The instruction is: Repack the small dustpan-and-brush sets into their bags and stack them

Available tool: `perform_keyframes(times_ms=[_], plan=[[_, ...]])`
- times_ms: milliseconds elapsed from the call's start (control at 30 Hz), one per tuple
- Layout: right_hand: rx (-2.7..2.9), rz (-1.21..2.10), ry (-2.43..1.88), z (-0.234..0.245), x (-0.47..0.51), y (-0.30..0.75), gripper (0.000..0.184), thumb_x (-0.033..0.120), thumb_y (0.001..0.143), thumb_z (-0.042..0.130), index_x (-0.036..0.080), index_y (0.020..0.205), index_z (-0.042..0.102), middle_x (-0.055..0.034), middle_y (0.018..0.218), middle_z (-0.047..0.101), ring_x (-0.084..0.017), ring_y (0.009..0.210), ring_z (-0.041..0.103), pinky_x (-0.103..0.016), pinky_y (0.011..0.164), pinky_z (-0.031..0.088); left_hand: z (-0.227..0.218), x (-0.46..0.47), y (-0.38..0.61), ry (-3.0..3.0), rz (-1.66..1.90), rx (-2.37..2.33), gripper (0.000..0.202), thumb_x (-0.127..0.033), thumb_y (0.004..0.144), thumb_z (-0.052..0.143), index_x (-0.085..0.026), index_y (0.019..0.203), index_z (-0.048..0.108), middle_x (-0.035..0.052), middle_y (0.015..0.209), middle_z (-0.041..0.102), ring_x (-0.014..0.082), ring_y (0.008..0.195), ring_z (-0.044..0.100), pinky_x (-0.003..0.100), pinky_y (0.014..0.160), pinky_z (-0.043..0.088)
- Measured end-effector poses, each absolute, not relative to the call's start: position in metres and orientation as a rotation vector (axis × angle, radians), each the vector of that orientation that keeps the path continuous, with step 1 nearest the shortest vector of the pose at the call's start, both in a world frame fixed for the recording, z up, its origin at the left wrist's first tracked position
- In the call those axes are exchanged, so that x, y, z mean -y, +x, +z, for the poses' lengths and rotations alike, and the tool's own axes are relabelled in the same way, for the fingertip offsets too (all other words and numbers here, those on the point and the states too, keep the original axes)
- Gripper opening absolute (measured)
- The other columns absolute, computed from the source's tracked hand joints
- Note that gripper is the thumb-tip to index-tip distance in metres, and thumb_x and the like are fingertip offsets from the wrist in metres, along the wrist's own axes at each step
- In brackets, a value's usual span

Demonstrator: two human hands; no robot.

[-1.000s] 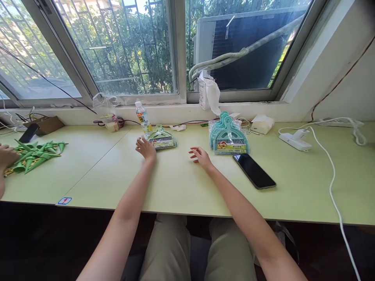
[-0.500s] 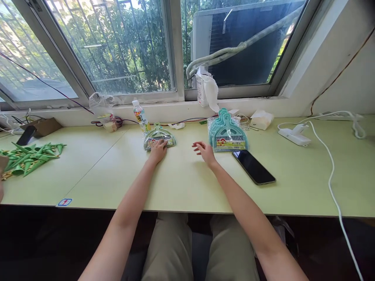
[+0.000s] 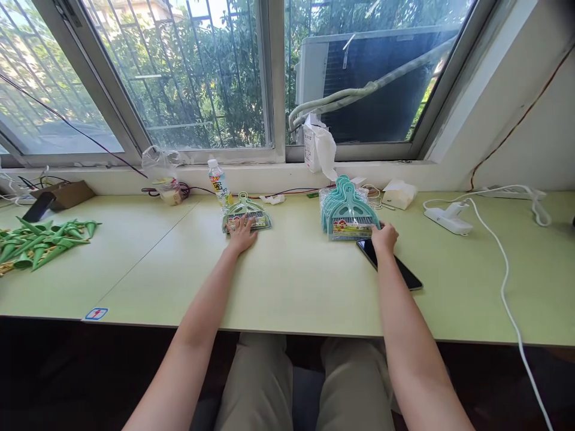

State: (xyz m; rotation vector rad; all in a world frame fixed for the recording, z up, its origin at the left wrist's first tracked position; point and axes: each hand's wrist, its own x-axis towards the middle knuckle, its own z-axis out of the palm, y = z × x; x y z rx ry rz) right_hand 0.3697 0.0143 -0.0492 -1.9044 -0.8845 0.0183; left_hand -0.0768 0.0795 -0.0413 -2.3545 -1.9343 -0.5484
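My left hand [image 3: 243,233] lies flat, fingers apart, on a pale green dustpan-and-brush set [image 3: 260,221] wrapped in clear plastic. To the right stands a stack of teal dustpan-and-brush sets [image 3: 345,209], also bagged, with a printed label and grey bristles showing on the front one. My right hand [image 3: 385,237] is closed at the lower right corner of that front teal set, thumb and fingers on its edge. Part of the grip is hidden behind the hand. Under my right wrist, a black phone [image 3: 406,276] lies partly covered.
A drink bottle [image 3: 218,182] and a plastic bag [image 3: 164,179] stand by the window sill. Green cone-shaped pieces [image 3: 49,239] are heaped at the left. A white power strip [image 3: 449,219] with its cable [image 3: 505,263] lies at the right, near a tissue pack [image 3: 399,194].
My right hand has moved right, from the open table between the sets to the teal stack's right corner, and closed there. My left hand stays on the green set, its fingers more spread.
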Motion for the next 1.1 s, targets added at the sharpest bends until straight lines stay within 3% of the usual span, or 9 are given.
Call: perform_keyframes(times_ms=[100, 200, 333, 500, 600, 733, 933, 1100], plan=[[0.846, -0.022, -1.858, -0.055, -0.017, 0.375, 0.031, 0.021, 0.07, 0.062, 0.009, 0.099, 0.063, -0.0194, 0.099, 0.066, -0.028, 0.095, 0.059, -0.043, 0.09, 0.04, -0.044, -0.08, -0.076, -2.305, -0.663, 1.913, 0.071, -0.045, 0.086, 0.042, -0.024, 0.148, 0.016, 0.0135, 0.155, 0.016, 0.0358, 0.141, 0.018, 0.069, 0.107, 0.008], [0.792, -0.013, -1.805, -0.058, -0.019, 0.377, 0.024, 0.022, 0.068, 0.064, 0.011, 0.089, 0.066, -0.0161, 0.092, 0.068, -0.027, 0.089, 0.061, -0.043, 0.089, 0.042, -0.046, -0.079, -0.077, -2.27, -0.745, 1.896, 0.074, -0.043, 0.085, 0.046, -0.022, 0.148, 0.015, 0.0155, 0.155, 0.016, 0.0352, 0.141, 0.019, 0.066, 0.108, 0.011], [0.716, 0.023, -1.756, -0.06, -0.021, 0.379, 0.019, 0.026, 0.069, 0.064, 0.013, 0.082, 0.068, -0.0143, 0.085, 0.07, -0.026, 0.084, 0.063, -0.043, 0.087, 0.046, -0.045, -0.078, -0.077, -2.264, -0.763, 1.893, 0.071, -0.041, 0.085, 0.048, -0.022, 0.147, 0.017, 0.0155, 0.154, 0.017, 0.0344, 0.141, 0.019, 0.063, 0.11, 0.011], [0.599, 0.075, -1.692, -0.062, -0.022, 0.38, 0.019, 0.02, 0.068, 0.064, 0.012, 0.084, 0.071, -0.0124, 0.083, 0.072, -0.025, 0.08, 0.066, -0.04, 0.085, 0.05, -0.038, -0.068, -0.075, -2.262, -0.739, 1.746, 0.064, -0.033, 0.086, 0.047, -0.02, 0.144, 0.025, 0.0146, 0.154, 0.019, 0.0316, 0.142, 0.017, 0.058, 0.113, 0.007], [0.538, 0.085, -1.639, -0.061, -0.022, 0.379, 0.02, 0.02, 0.07, 0.063, 0.012, 0.086, 0.071, -0.0118, 0.083, 0.072, -0.024, 0.079, 0.067, -0.039, 0.084, 0.052, -0.033, -0.061, -0.074, -2.271, -0.692, 1.599, 0.053, -0.026, 0.086, 0.045, -0.02, 0.138, 0.038, 0.0117, 0.153, 0.025, 0.0287, 0.141, 0.019, 0.053, 0.115, 0.006], [0.474, -0.004, -1.555, -0.056, -0.021, 0.376, 0.022, 0.02, 0.073, 0.06, 0.01, 0.09, 0.07, -0.0149, 0.09, 0.071, -0.025, 0.083, 0.068, -0.038, 0.083, 0.052, -0.033, -0.057, -0.075, -2.285, -0.62, 1.601, 0.039, -0.022, 0.086, 0.043, -0.018, 0.122, 0.057, 0.0125, 0.145, 0.039, 0.0302, 0.134, 0.031, 0.048, 0.113, 0.018], [0.456, -0.153, -1.54, -0.047, -0.014, 0.37, 0.02, 0.026, 0.077, 0.059, 0.012, 0.088, 0.067, -0.0161, 0.094, 0.069, -0.028, 0.091, 0.065, -0.04, 0.085, 0.05, -0.037, -0.057, -0.079, -2.323, -0.589, 1.746, 0.045, -0.026, 0.086, 0.045, -0.019, 0.13, 0.052, 0.0136, 0.137, 0.047, 0.0322, 0.127, 0.039, 0.047, 0.106, 0.031], [0.515, -0.178, -1.496, -0.045, -0.015, 0.368, 0.024, 0.034, 0.079, 0.056, 0.014, 0.088, 0.066, -0.0131, 0.093, 0.068, -0.027, 0.091, 0.064, -0.041, 0.085, 0.049, -0.038, -0.057, -0.079, -2.333, -0.624, 1.813, 0.045, -0.027, 0.085, 0.047, -0.024, 0.13, 0.051, 0.0111, 0.14, 0.045, 0.0319, 0.129, 0.038, 0.05, 0.108, 0.027]])
